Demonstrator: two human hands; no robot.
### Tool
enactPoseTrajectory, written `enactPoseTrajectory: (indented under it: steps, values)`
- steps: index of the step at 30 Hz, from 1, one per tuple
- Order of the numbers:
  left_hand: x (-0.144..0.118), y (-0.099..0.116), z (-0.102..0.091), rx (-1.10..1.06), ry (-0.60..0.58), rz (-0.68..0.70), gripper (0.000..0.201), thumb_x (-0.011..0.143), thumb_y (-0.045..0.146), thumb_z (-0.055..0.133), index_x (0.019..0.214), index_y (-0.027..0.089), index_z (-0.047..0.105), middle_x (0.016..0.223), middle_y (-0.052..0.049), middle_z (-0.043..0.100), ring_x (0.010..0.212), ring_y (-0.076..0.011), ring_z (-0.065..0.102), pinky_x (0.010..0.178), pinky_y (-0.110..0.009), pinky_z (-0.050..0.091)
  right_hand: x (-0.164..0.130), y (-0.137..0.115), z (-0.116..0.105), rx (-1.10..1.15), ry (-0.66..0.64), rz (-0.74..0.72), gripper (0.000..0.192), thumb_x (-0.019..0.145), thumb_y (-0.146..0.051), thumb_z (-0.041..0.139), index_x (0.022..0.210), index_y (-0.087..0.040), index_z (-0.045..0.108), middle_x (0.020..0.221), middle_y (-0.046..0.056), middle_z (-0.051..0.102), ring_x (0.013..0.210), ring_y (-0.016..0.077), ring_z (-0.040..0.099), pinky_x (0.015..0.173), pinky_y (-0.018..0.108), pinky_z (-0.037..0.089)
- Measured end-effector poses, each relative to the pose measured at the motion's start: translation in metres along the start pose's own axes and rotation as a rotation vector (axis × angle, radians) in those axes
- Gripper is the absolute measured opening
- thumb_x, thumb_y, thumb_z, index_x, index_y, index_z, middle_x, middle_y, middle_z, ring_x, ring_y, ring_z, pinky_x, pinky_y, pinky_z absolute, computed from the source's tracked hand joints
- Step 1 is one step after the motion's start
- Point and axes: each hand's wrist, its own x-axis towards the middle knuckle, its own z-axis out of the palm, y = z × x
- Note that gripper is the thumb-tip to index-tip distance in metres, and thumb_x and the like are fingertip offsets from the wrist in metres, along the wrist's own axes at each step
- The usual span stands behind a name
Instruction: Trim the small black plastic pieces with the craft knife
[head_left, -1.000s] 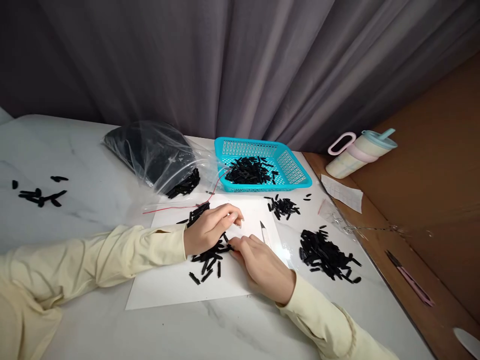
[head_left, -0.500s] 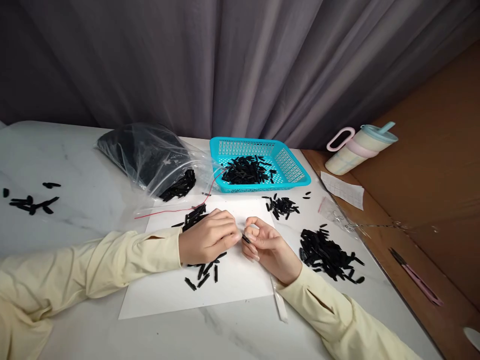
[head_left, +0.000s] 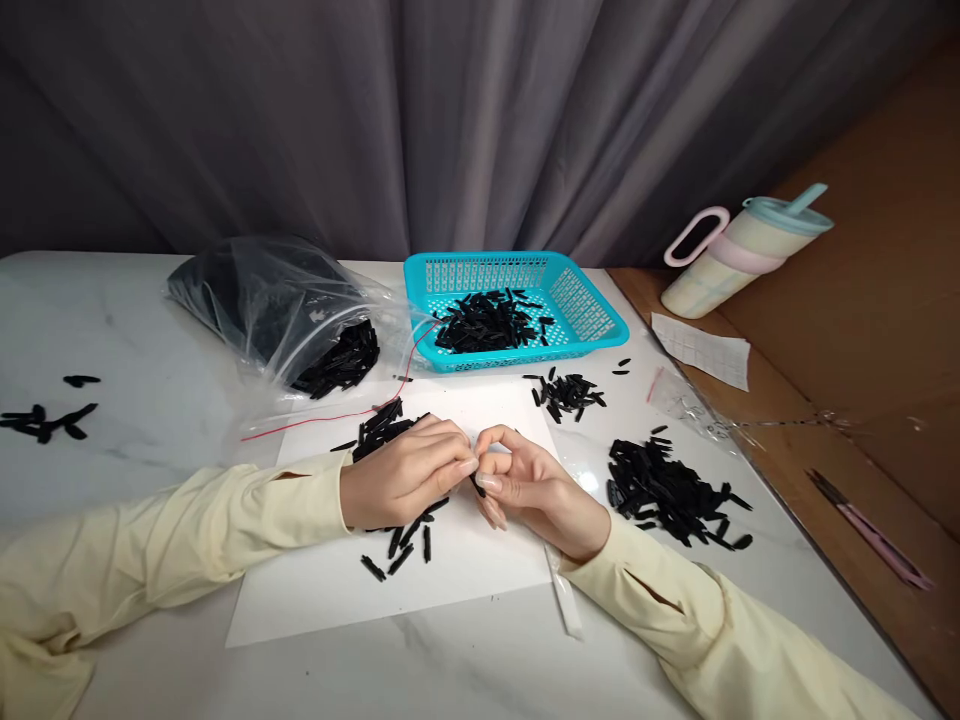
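A: Scanning left to right: stray black pieces are lying at the far left of the table, well apart from everything else. Looks like a separate lot, can't tell why.

B: Bag?

A: Clear bag is lying on its side, mouth facing the sheet, pieces spilling toward the opening. Probably laid that way so stock is sliding out within reach. Red string is trailing from it across the table toward the basket.

B: Hands?

A: Both are resting on the white sheet, wrists down, likely for steadiness on small parts. Left hand is curling closed, fingertips pinching at the middle. Right hand is meeting it, thumb and forefinger closing on one small black piece between the two hands, just above the sheet. Whether the left is gripping that same piece, I can't tell.

B: Sheet's purpose?

A: Judging by contrast: black parts are showing up clearly on white. A loose pile is sitting under and beside the left hand, close feed.

B: Right side?

A: White knife is lying under the right wrist, not held. Teal basket behind is holding pieces. Small cluster in front of it, bigger heap right of the right hand. Tumbler and pink snips are parked off to the side on the brown board.
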Motion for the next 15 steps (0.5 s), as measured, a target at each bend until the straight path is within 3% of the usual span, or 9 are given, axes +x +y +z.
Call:
enactPoseTrajectory:
  steps: [9,15]
  values:
    - [-0.0001,0.0,0.0023,0.026,0.043,-0.121,0.026,0.096,0.031,0.035,0.077,0.018,0.045,0.073,-0.002,0.055,0.07,-0.0134,0.05,0.069,-0.026,0.039,-0.0033,0.0052,0.0052,-0.143,0.091,-0.097,0.039,0.076,-0.023,0.073,0.098,-0.023,0.042,0.067,-0.006,0.063,0.063,0.0114,0.062,0.063,0.027,0.049]
    - [0.0016,0.0033,-0.0005,0.012,0.039,-0.159,0.032,0.098,0.028,0.025,0.076,0.018,0.047,0.07,-0.001,0.056,0.066,-0.0129,0.049,0.068,-0.027,0.037,-0.0019,0.0045,0.0029,-0.17,0.158,-0.148,0.019,0.078,-0.026,0.072,0.084,-0.018,0.056,0.068,0.0,0.067,0.059,0.0114,0.06,0.056,0.025,0.047]
